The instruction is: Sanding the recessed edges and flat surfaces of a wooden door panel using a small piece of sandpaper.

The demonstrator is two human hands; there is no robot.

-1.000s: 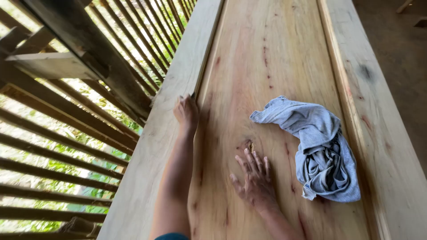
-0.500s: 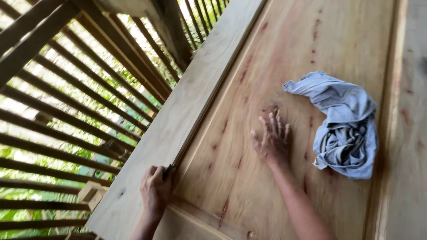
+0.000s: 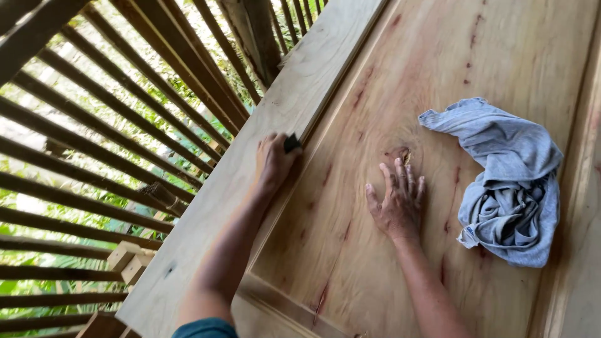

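Observation:
A large pale wooden door panel (image 3: 488,50) lies flat under me, with a raised frame rail (image 3: 294,94) along its left side. My left hand (image 3: 273,161) presses a small dark sanding piece (image 3: 292,143) against the inner edge of that rail, fingers closed over it. My right hand (image 3: 398,201) lies flat on the recessed panel, fingers spread, just below a dark knot (image 3: 399,153) in the wood. A crumpled grey cloth (image 3: 510,181) lies on the panel to the right of my right hand, apart from it.
A slatted wooden railing (image 3: 113,125) runs along the left, with green foliage behind it. The door's bottom rail (image 3: 282,307) crosses near my arms. A raised frame rail (image 3: 579,250) borders the right side.
My left hand has slid forward along the rail's inner edge, away from the bottom corner. My right hand stays flat near the knot. The view has shifted slightly.

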